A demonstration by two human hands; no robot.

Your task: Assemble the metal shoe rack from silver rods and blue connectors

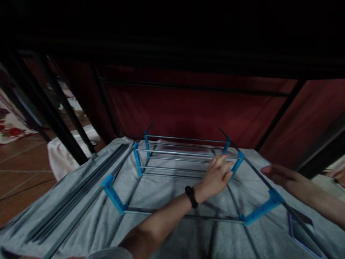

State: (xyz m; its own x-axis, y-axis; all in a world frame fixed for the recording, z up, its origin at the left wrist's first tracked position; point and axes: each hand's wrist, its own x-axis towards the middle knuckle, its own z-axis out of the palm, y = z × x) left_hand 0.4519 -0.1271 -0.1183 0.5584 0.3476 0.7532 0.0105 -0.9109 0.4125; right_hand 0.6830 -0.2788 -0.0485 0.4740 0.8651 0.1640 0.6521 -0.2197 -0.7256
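A rack frame of thin grey metal tubes (185, 216) and blue plastic brackets lies on a grey blanket (167, 194). My left hand (217, 174), with a black watch on its wrist, is over the right part of the frame. Its fingers are apart, close to the right blue bracket (237, 165) and the cross rods (175, 153); whether they touch is unclear. My right hand (280, 174) hovers outside the long right tube (258, 174), fingers stretched out and a little blurred. Nearer to me are two more blue brackets, one on the left (114, 196) and one on the right (262, 210).
Several loose grey tubes (78, 194) lie along the blanket's left side. A phone (303, 230) rests at the lower right. Dark bed-frame posts (60, 108) and a red curtain (188, 111) enclose the space. A pale cloth (63, 154) hangs at the left above tiled floor (24, 169).
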